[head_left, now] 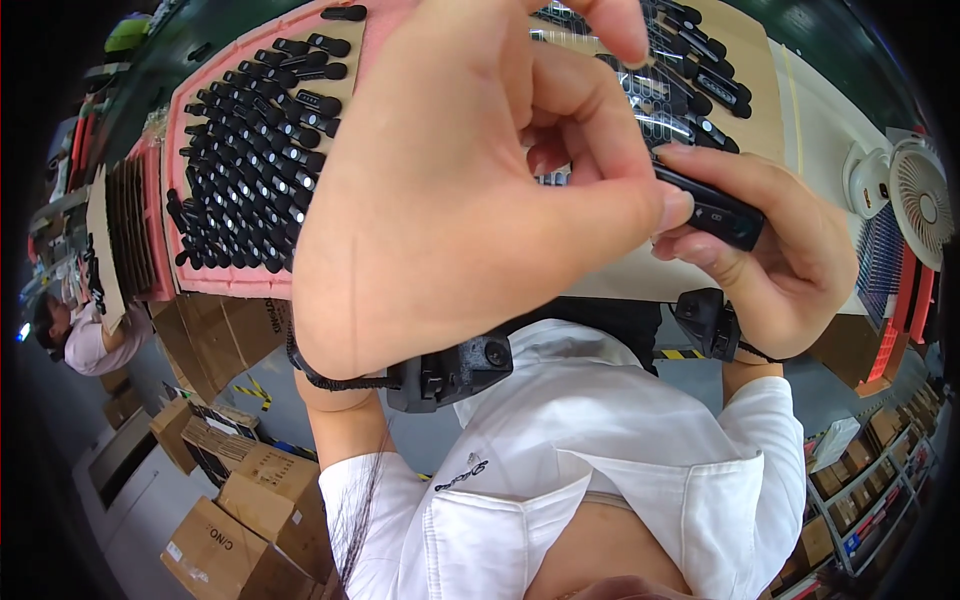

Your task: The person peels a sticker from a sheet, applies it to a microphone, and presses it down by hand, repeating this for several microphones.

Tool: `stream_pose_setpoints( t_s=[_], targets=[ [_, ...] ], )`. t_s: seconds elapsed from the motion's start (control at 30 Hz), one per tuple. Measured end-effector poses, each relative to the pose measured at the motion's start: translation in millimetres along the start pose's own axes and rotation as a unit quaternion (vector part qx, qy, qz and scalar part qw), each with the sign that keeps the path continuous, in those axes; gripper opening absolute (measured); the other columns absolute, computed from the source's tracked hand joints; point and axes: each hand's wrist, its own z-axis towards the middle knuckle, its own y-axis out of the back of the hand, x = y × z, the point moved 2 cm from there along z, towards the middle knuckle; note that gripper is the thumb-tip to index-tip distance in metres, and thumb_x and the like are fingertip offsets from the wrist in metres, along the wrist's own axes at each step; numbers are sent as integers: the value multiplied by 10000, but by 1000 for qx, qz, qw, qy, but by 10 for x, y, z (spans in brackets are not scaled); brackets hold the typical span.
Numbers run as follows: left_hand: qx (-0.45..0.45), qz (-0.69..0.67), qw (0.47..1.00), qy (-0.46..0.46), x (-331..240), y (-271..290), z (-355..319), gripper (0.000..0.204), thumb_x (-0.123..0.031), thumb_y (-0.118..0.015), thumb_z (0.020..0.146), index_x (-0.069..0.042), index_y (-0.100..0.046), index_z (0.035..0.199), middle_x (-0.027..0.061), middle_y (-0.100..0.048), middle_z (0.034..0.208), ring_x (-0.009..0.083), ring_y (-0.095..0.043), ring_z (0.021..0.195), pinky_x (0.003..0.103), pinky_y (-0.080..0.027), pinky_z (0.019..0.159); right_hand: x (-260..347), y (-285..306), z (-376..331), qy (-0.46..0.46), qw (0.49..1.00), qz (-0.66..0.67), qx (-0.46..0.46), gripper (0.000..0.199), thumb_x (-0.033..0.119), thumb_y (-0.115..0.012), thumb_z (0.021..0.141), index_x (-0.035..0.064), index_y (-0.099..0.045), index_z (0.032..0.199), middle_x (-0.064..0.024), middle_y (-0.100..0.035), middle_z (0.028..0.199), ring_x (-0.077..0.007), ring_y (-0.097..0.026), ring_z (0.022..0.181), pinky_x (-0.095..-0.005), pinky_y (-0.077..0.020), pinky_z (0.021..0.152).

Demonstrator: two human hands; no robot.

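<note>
My right hand (795,245) grips a small black microphone (722,215) between thumb and fingers, its flat face with small light markings turned up. Reaching across the middle, my left hand (440,200) fills much of the view. Its thumb tip presses on the left end of the microphone, with a fingertip closed against it, while another finger stretches away at the top. Whether something thin lies between the left fingertips is hidden. Just beyond my hands lie clear plastic sheets (655,95) with rows of small outlines.
On the left, a pink foam tray (178,125) holds many black microphones (260,150) in rows. More black microphones (725,90) lie beyond the sheets. A white fan (918,195) stands right. Cardboard boxes (235,540) sit on the floor; another person (95,340) is far left.
</note>
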Motion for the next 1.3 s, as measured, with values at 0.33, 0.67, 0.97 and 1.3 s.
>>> stream_pose_setpoints(
  t_s=[0.33, 0.67, 0.97, 1.3],
  targets=[
    [-5, 15, 1000, -7, -8, -57, -2, 197, 10, -640, 687, 2, -546, 860, 33, -563, 727, 79, -488, 633, 186, -376, 568, 63, 7, 1, 3, 999, -47, 0, 373, 142, -712, 647, -70, -598, 932, -110, -620, 771, -145, -585, 685, -214, -438, 616],
    [-10, 33, 999, -13, -34, -74, -15, 195, 4, -639, 694, 2, -546, 865, 33, -561, 724, 77, -490, 627, 184, -378, 565, 60, 40, 6, 37, 997, -63, 25, 368, 65, -700, 628, -72, -589, 950, -138, -617, 810, -177, -589, 733, -231, -439, 666],
    [-9, 54, 998, -15, -82, -76, -12, 193, -1, -639, 700, 2, -545, 869, 33, -559, 722, 75, -491, 621, 182, -380, 563, 30, 21, -5, 60, 995, -80, 21, 346, 27, -685, 621, -73, -588, 938, -148, -623, 841, -201, -596, 741, -242, -447, 677],
    [-2, 94, 995, -16, -127, -64, 52, 192, -7, -638, 706, 1, -545, 874, 33, -558, 719, 72, -493, 615, 180, -382, 561, 50, 15, -4, 58, 993, -97, 19, 352, 23, -688, 613, -59, -594, 941, -141, -623, 824, -193, -598, 727, -240, -451, 658]
  ],
)
